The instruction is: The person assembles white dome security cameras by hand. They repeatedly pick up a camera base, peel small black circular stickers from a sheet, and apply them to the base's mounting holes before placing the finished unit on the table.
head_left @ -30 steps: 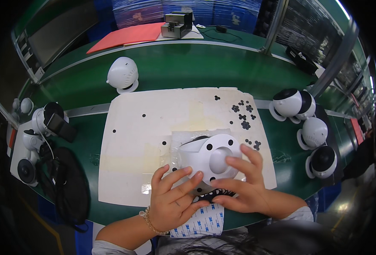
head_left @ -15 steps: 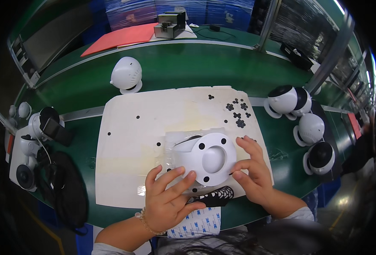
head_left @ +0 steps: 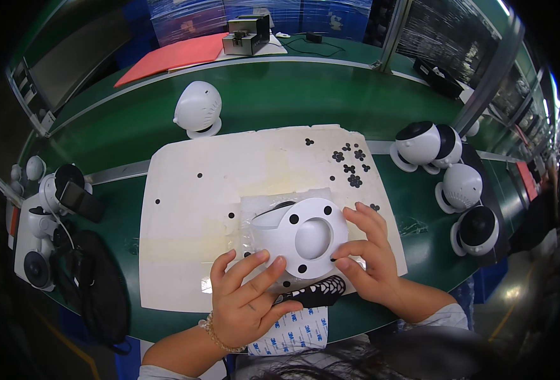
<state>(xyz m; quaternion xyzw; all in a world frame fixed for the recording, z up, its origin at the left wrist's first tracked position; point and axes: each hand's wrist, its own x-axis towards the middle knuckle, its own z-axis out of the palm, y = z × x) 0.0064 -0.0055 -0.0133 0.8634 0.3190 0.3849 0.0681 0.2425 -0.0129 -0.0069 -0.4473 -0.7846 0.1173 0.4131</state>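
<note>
Right now, the white device (head_left: pixel 273 235) lies base-up in front of you, on a pale, film-like pad (head_left: pixel 248 208) near the lower middle of the cream board (head_left: pixel 188 244). Its shell is smooth and rounded; the flat base ring (head_left: pixel 290 242) surrounds a round recess and carries three matte black discs. On your left hand (head_left: pixel 245 297), the fingers are loosely spread, gripping nothing, the longer tips resting at the device's near left edge and the thumb reaching over the perforated black strip (head_left: pixel 314 293). On your right hand (head_left: pixel 370 266), thumb and index finger close together on a small black dot (head_left: pixel 333 259) at the ring's right edge, while the other fingers stand apart. Blue-printed paper (head_left: pixel 289 332) sticks out below the strip. Black flower-shaped clusters (head_left: pixel 354 181) dot the board's far right, and the glossy green table (head_left: pixel 428 253) lies beneath it.
</note>
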